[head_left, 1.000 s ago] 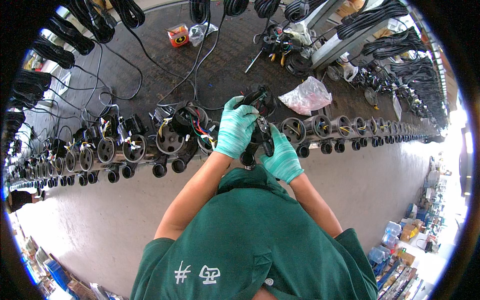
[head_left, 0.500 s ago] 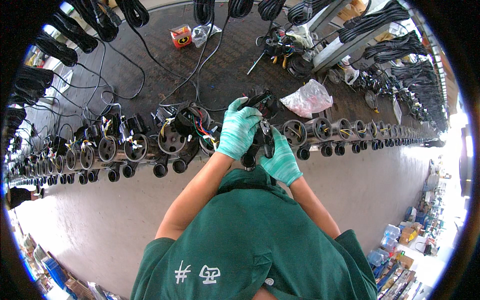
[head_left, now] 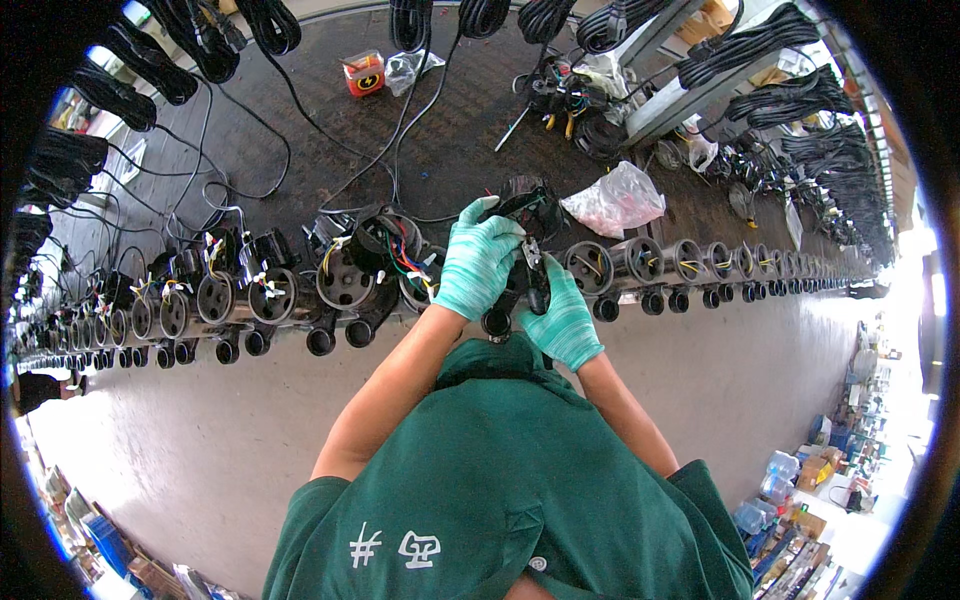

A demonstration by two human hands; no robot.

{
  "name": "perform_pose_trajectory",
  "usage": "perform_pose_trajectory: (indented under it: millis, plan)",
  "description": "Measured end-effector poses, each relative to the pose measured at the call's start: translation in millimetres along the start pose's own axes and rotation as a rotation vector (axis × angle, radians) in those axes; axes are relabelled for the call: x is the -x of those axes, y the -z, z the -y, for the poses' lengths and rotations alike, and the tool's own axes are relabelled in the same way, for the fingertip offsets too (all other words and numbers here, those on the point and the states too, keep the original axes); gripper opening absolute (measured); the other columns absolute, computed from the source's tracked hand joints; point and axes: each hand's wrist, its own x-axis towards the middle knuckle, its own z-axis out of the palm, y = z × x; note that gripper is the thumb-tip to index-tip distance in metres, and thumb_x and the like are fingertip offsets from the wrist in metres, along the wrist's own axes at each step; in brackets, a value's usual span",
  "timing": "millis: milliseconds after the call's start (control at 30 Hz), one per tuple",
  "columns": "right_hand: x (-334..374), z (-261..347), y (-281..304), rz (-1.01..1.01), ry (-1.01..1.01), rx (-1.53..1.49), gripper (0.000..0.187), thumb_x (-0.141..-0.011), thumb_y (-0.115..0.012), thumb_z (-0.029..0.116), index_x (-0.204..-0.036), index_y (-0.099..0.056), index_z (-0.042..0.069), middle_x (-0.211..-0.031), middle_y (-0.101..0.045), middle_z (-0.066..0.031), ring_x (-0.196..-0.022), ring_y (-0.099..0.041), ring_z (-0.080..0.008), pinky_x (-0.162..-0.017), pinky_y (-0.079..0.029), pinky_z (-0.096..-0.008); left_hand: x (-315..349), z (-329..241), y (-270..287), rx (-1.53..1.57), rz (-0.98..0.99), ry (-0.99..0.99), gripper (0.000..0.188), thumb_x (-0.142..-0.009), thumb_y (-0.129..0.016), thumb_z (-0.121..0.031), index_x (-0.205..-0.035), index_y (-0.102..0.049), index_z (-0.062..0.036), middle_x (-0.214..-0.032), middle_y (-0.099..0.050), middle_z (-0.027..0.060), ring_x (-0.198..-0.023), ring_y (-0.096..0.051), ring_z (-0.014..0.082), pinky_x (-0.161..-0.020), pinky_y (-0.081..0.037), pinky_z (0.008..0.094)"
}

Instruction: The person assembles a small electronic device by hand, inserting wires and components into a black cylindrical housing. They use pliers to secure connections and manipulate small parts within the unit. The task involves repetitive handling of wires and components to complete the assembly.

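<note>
Both hands wear green-and-white striped work gloves. My right hand (head_left: 562, 318) is closed round the dark handles of a pair of pliers (head_left: 537, 285), whose metal head points away from me. Beside that head is my left hand (head_left: 477, 262), its fingers bent and closed over something too small to make out. A black round housing (head_left: 530, 205) lies just beyond my fingertips on the bench edge. Left of my left hand, a black motor part (head_left: 385, 240) with red, blue, green and white wires sits on a cylinder.
A long row of black cylindrical housings (head_left: 343, 278) lines the bench edge on both sides. Coiled black cables (head_left: 408, 25) hang at the back. On the dark bench (head_left: 330, 130) lie a plastic bag of small pale parts (head_left: 618, 200), a red box (head_left: 364, 76) and a pile of tools (head_left: 560, 90).
Hardly anything differs. The pliers and my right hand have shifted very slightly; my left hand stays in the same place.
</note>
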Motion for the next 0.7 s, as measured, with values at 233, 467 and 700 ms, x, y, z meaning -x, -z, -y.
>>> perform_pose_trajectory:
  millis: [233,467,700]
  plan:
    - [-0.5,1.4,0.6,0.053,-0.058,0.016,0.107,-0.074,-0.085,0.019,-0.164,-0.028,0.004,-0.133,-0.054,-0.0285,-0.122,-0.059,-0.0453,-0.108,-0.051,-0.0469,0.4,3.6,-5.6,0.212,-0.025,0.1,0.029,-0.067,-0.08,0.001,-0.093,-0.081,-0.0103,-0.106,-0.077,0.0018,-0.134,-0.055,0.0334,-0.114,-0.046,0.0398]
    - [-0.1,-1.2,0.1,0.054,-0.047,0.035,0.107,-0.076,-0.084,0.019,-0.165,-0.026,0.005,-0.134,-0.053,-0.0298,-0.12,-0.061,-0.0463,-0.106,-0.053,-0.048,-0.5,6.6,-7.0,0.231,-0.048,0.059,0.025,-0.068,-0.079,-0.001,-0.091,-0.081,-0.0102,-0.104,-0.077,0.0016,-0.132,-0.056,0.0342,-0.114,-0.046,0.0418]
    - [0.5,2.0,5.0,0.064,-0.034,0.023,0.101,-0.077,-0.083,0.021,-0.162,-0.033,0.002,-0.137,-0.055,-0.0293,-0.123,-0.061,-0.0456,-0.107,-0.052,-0.0469,-1.3,2.7,-0.9,0.094,-0.007,0.022,0.022,-0.07,-0.079,-0.004,-0.091,-0.081,-0.0095,-0.104,-0.077,0.0019,-0.132,-0.056,0.0346,-0.115,-0.045,0.0431]
